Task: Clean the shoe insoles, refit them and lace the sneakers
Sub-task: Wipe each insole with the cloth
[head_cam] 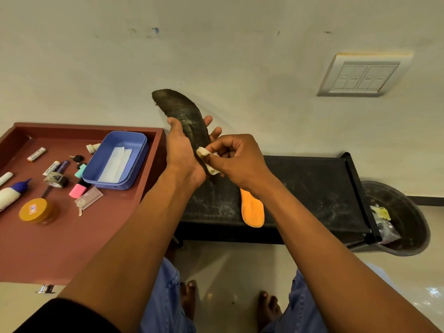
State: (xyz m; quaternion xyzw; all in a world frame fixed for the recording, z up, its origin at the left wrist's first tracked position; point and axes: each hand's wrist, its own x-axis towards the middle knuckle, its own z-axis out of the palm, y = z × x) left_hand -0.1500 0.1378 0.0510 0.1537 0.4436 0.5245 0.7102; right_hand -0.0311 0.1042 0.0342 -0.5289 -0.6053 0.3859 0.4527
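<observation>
My left hand [181, 152] grips the dark insole [185, 116] upright above the black desk [312, 188], while my right hand [237, 162] fingers pinch a wipe [204, 153] against it; orange insole [252, 210] lies near.

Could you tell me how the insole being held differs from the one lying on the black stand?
The dark insole is held up by the left hand; the orange insole lies flat on the black stand. The dark one is being wiped; the orange is untouched. Both are similarly shaped.
</observation>
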